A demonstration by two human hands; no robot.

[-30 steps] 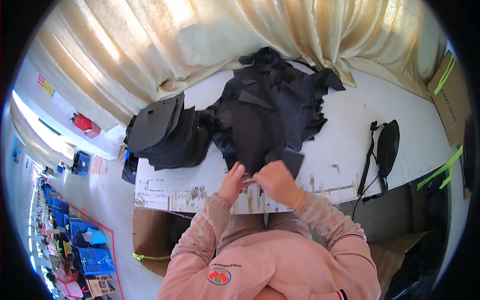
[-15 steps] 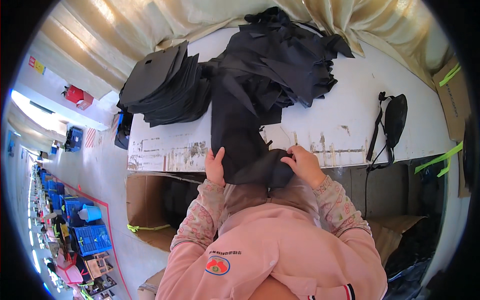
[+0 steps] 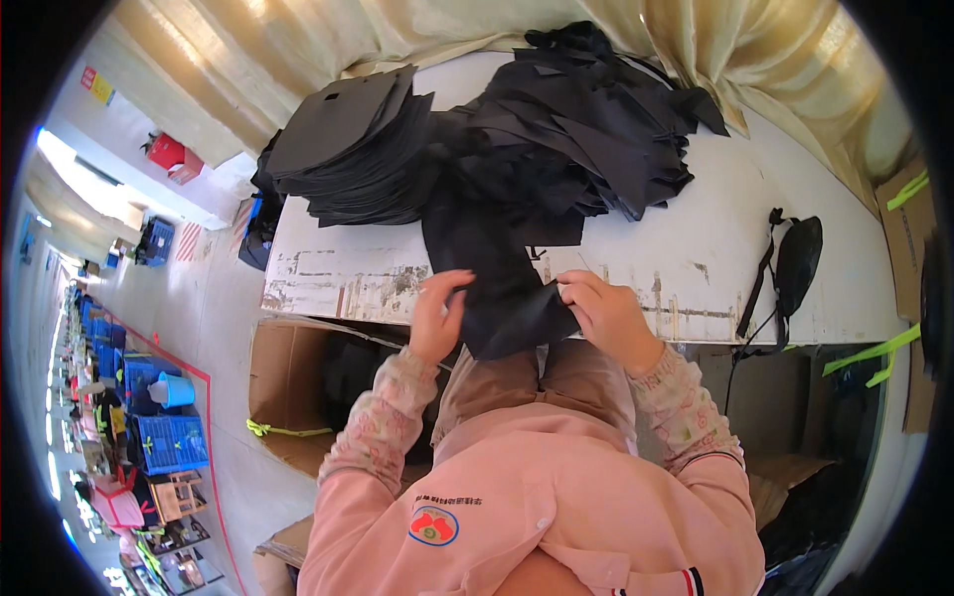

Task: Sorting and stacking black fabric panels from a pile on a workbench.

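Now | black fabric piece [image 3: 507, 288] between left hand [image 3: 437, 320], right hand [image 3: 608, 316] | apparently pinched

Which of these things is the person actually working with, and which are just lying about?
In use: black piece, held by left hand and right hand; loose black heap; neat stack; table.
Lying about: black pouch; cardboard box; curtain.
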